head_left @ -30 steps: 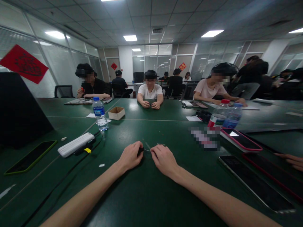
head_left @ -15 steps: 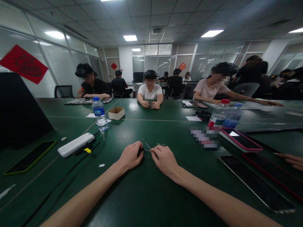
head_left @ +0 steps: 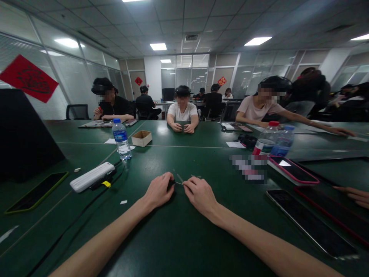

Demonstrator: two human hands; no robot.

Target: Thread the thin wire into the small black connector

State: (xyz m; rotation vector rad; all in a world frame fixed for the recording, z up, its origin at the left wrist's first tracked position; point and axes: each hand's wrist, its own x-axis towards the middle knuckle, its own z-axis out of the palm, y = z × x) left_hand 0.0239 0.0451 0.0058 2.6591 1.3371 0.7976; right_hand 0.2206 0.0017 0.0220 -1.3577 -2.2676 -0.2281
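My left hand [head_left: 159, 190] rests at the middle of the table, its fingers curled round a small dark object [head_left: 171, 184] that is mostly hidden. To its right, my right hand [head_left: 201, 197] is closed in a pinch on a thin, pale strip [head_left: 179, 183], which spans the narrow gap to the left fingers. What the strip is made of cannot be told. A slim translucent sliver [head_left: 180, 177] shows just beyond the fingertips.
A water bottle [head_left: 121, 140], an open box [head_left: 141, 138] and a white power bank [head_left: 92, 177] with a cable stand left. More bottles [head_left: 265, 140] and phones [head_left: 309, 223] lie right, near another person's hand [head_left: 356, 196]. People sit across the green table [head_left: 184, 246].
My hands keep nearly the same place and hold. Across the table at right, a person's outstretched arm has reached farther to the right.
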